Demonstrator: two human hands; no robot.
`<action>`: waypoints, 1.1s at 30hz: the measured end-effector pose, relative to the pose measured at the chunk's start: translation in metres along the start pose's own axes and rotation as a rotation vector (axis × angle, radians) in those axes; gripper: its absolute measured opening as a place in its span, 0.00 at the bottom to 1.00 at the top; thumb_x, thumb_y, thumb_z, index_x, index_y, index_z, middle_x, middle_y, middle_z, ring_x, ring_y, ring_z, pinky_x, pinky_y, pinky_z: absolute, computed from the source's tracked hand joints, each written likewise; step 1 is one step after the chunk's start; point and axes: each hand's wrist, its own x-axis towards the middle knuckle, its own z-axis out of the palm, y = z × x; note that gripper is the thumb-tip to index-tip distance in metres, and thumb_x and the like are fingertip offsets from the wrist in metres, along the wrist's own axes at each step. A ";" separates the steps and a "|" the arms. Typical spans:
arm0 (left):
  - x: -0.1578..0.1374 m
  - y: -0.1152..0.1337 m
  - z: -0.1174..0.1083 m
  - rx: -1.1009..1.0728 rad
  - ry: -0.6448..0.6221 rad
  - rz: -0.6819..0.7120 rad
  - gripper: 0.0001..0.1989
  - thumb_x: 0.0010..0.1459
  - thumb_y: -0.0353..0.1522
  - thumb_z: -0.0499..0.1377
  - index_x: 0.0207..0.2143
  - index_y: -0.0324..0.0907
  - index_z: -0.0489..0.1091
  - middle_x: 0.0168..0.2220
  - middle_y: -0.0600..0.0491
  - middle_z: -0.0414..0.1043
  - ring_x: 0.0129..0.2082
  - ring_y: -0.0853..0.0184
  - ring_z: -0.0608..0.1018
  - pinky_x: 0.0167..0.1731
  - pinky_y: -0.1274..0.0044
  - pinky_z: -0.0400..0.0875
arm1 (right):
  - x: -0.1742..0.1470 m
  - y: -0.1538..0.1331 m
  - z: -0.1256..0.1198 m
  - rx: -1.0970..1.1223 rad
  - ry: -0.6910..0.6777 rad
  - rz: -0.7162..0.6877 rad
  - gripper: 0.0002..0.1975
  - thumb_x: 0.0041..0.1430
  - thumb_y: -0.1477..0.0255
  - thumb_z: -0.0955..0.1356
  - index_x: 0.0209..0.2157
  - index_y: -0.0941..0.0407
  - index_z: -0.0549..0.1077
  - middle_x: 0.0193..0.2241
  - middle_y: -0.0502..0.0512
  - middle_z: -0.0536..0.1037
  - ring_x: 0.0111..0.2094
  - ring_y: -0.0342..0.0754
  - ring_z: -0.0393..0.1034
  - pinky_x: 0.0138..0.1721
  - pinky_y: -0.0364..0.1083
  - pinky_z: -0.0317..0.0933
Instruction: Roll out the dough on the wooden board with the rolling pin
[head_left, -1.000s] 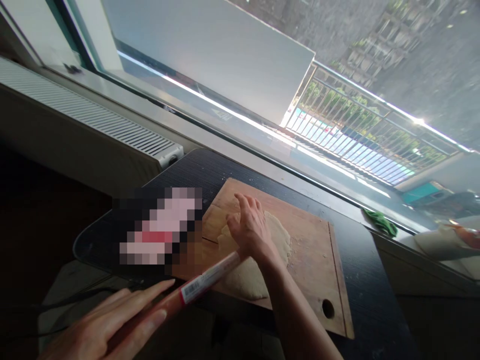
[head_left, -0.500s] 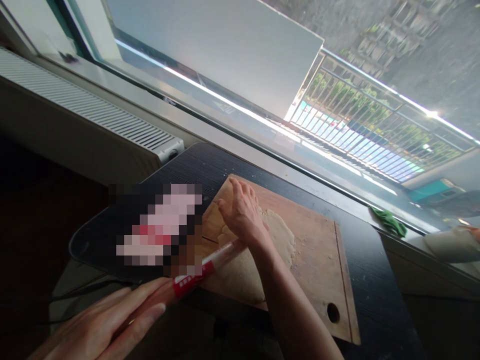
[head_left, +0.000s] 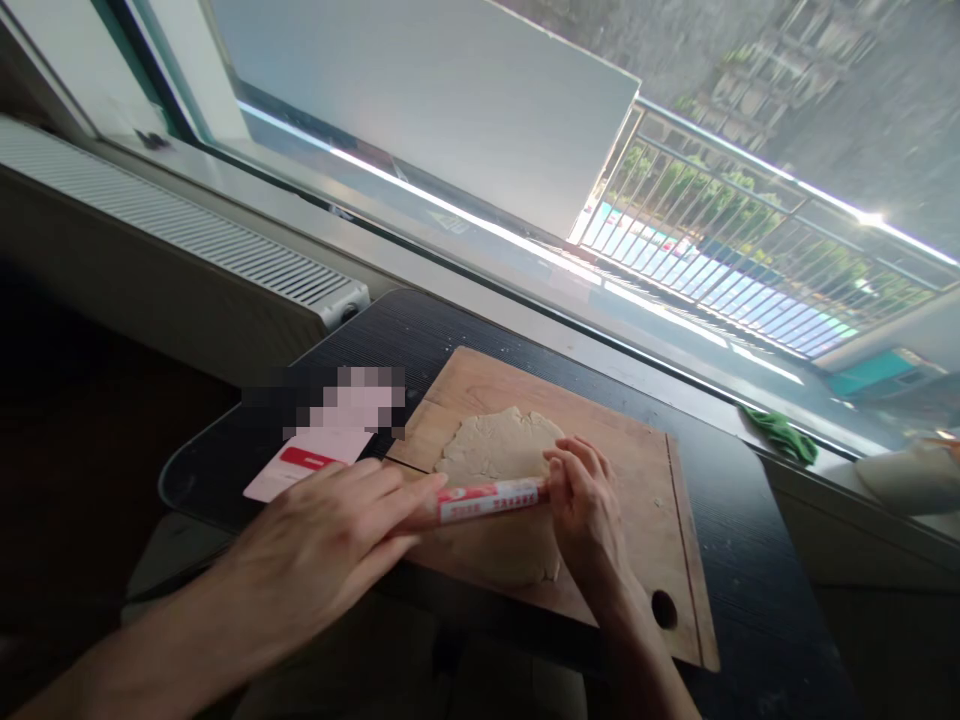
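A flattened sheet of pale dough with cracked edges lies on a wooden cutting board. Across the dough rests a rolling pin with a red and white printed label around its middle. My left hand grips the pin's left end, its fingers laid along the wood. The right end is held in my right hand, with the fingers curled round it above the board. Both gripped ends of the pin are partly hidden by my fingers.
The board lies on a dark table beside a window sill. A pink and white card or packet, partly pixelated, is left of the board. A radiator stands at the left, and a green cloth lies on the sill at right.
My right hand has moved from the board's far left side down and right onto the pin's right end. The pin has swung from a slant to nearly level across the dough.
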 end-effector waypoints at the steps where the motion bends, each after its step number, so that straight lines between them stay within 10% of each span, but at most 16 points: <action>1: 0.022 0.006 -0.001 0.000 -0.038 0.041 0.18 0.60 0.35 0.55 0.53 0.56 0.67 0.39 0.56 0.74 0.38 0.67 0.74 0.39 0.75 0.67 | 0.002 0.006 -0.003 -0.028 0.010 0.025 0.13 0.67 0.68 0.58 0.36 0.55 0.72 0.46 0.57 0.72 0.52 0.52 0.60 0.53 0.54 0.58; 9: 0.077 0.033 0.031 0.066 0.118 0.062 0.16 0.63 0.41 0.50 0.51 0.56 0.69 0.50 0.53 0.69 0.49 0.59 0.70 0.48 0.64 0.63 | -0.025 0.010 -0.020 -0.157 -0.001 0.012 0.12 0.65 0.72 0.59 0.27 0.55 0.65 0.35 0.54 0.72 0.43 0.49 0.63 0.45 0.49 0.59; 15: 0.155 0.029 0.046 0.164 0.109 -0.015 0.21 0.63 0.39 0.47 0.55 0.43 0.66 0.55 0.48 0.69 0.54 0.57 0.69 0.53 0.63 0.62 | 0.018 0.018 -0.013 -0.231 0.033 0.125 0.10 0.64 0.71 0.61 0.38 0.56 0.72 0.43 0.57 0.73 0.48 0.52 0.63 0.50 0.52 0.59; 24: 0.070 0.038 0.038 0.165 0.077 0.090 0.24 0.62 0.41 0.48 0.56 0.41 0.66 0.60 0.48 0.65 0.63 0.55 0.61 0.61 0.58 0.50 | -0.044 -0.009 -0.022 -0.241 -0.082 0.049 0.18 0.66 0.64 0.59 0.53 0.53 0.69 0.59 0.59 0.65 0.63 0.57 0.50 0.60 0.59 0.49; 33: 0.131 0.036 0.050 0.216 0.176 0.024 0.21 0.62 0.38 0.47 0.51 0.39 0.70 0.56 0.44 0.69 0.61 0.52 0.63 0.60 0.53 0.50 | 0.003 0.004 -0.016 -0.264 -0.045 0.173 0.18 0.64 0.64 0.60 0.52 0.56 0.69 0.57 0.61 0.67 0.61 0.58 0.54 0.57 0.57 0.53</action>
